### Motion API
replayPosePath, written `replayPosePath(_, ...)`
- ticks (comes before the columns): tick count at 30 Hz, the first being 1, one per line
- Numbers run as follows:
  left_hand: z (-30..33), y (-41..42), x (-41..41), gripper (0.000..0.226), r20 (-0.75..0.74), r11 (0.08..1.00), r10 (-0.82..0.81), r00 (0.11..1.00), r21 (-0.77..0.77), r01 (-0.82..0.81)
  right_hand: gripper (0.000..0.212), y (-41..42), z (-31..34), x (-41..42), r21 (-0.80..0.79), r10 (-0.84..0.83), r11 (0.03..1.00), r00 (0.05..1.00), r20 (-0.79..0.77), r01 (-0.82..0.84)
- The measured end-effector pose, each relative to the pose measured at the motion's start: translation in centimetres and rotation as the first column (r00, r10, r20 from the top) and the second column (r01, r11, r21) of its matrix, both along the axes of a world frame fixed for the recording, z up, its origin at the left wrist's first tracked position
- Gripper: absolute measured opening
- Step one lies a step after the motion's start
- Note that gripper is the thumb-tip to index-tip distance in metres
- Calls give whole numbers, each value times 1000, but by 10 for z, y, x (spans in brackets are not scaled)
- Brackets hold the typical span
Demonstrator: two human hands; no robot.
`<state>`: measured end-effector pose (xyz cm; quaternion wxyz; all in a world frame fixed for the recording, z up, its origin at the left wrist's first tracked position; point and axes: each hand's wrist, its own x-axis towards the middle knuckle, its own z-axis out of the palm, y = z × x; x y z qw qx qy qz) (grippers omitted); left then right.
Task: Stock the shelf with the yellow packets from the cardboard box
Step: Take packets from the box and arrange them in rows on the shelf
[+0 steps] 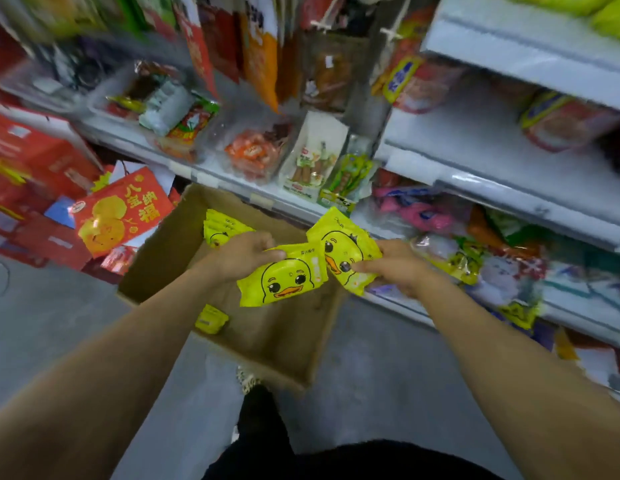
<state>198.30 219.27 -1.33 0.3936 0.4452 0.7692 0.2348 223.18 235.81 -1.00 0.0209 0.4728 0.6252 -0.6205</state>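
An open cardboard box [274, 337] stands on the floor in front of the shelves. My left hand [244, 254] grips a yellow duck-face packet [284, 282] above the box. My right hand [395, 266] pinches another yellow duck packet [343, 247], tilted, just right of the first and overlapping its corner. More yellow packets lie in the box: some at its far left [220, 228] and one by the near left wall [211, 319]. The low shelf [575, 320] on the right holds mixed snack bags.
White shelves [502, 168] with assorted snacks rise ahead and to the right. Red gift boxes [121, 213] are piled on the floor at the left. Grey floor [52, 306] lies around the box. My shoe [248, 379] shows below the box.
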Motion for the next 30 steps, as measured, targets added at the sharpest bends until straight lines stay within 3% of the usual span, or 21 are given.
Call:
replayPosePath(4, 41, 29, 97, 38, 21, 992, -60, 998, 108, 58, 28, 14, 43, 115, 70, -69, 995, 993, -93, 76)
replayPosePath(7, 73, 57, 171, 46, 72, 989, -90, 993, 127, 81, 35, 22, 74, 202, 99, -185, 973, 962, -201, 208)
replayPosePath(12, 138, 113, 302, 22, 168, 944, -310, 936, 172, 281, 34, 22, 127, 340, 117, -417, 857, 809, -414, 501)
replayPosePath(15, 173, 146, 371, 42, 214, 904, -423, 881, 174, 392, 39, 26, 150, 405, 102, -520, 751, 680, -517, 652)
replayPosePath(17, 197, 168, 415, 60, 137, 857, -505, 852, 197, 477, 37, 31, 166, 442, 102, -579, 654, 582, -571, 750)
replayPosePath(20, 224, 202, 473, 66, 113, 812, -570, 814, 229, 537, 35, 48, 188, 495, 99, -625, 528, 464, -627, 844)
replayPosePath(25, 252, 263, 557, 83, 78, 758, -640, 765, 231, 610, 42, 91, 224, 584, 174, -623, 415, 418, -661, 893)
replayPosePath(28, 263, 307, 606, 47, 69, 727, -674, 735, 234, 645, 37, 126, 243, 636, 272, -611, 374, 456, -647, 887)
replayPosePath(30, 269, 339, 641, 39, 31, 672, -724, 689, 258, 694, 40, 157, 253, 676, 316, -616, 335, 460, -639, 888)
